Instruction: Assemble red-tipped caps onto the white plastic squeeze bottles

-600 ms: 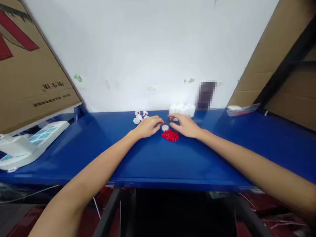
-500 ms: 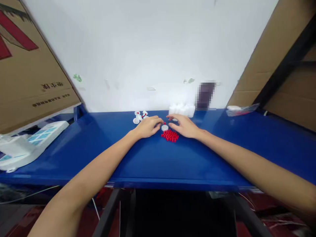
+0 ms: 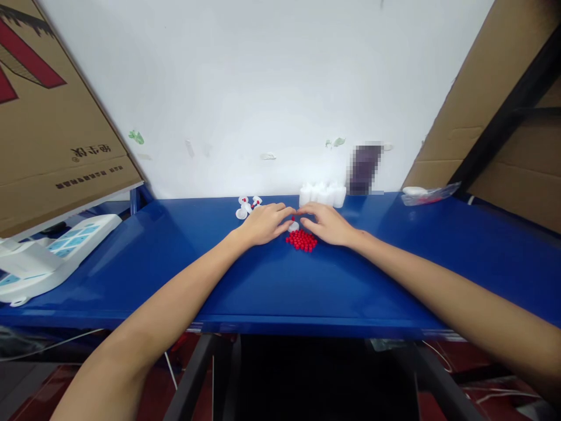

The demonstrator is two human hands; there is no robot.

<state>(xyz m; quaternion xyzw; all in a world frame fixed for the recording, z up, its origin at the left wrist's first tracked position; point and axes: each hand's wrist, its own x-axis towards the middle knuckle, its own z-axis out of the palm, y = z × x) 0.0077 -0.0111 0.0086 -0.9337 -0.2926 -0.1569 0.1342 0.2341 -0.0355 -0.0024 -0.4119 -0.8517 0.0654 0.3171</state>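
Observation:
My left hand (image 3: 268, 224) reaches in from the left with its fingers stretched out. Its thumb tip is at the edge of a small white round cap (image 3: 294, 227), touching or just beside it. Opposite it, my right hand (image 3: 328, 224) has its thumb and index finger apart, and nothing shows between them. The two index fingertips nearly meet above the cap. A small red piece (image 3: 293, 218) shows just behind the cap, between the hands. Directly in front lies a pile of small red pieces (image 3: 301, 240).
White bottles (image 3: 329, 196) stand in a group behind my right hand. Left of my left hand lie several white caps (image 3: 241, 213), some with red pieces. A plastic bag (image 3: 432, 195) lies far right, a white power strip (image 3: 83, 238) far left. A wall (image 3: 245, 93) closes the blue table (image 3: 280, 292) behind.
My left hand has lifted its fingers and extended them to the right, towards my right hand's fingertips. My right hand has barely moved. The cap now looks slightly tilted.

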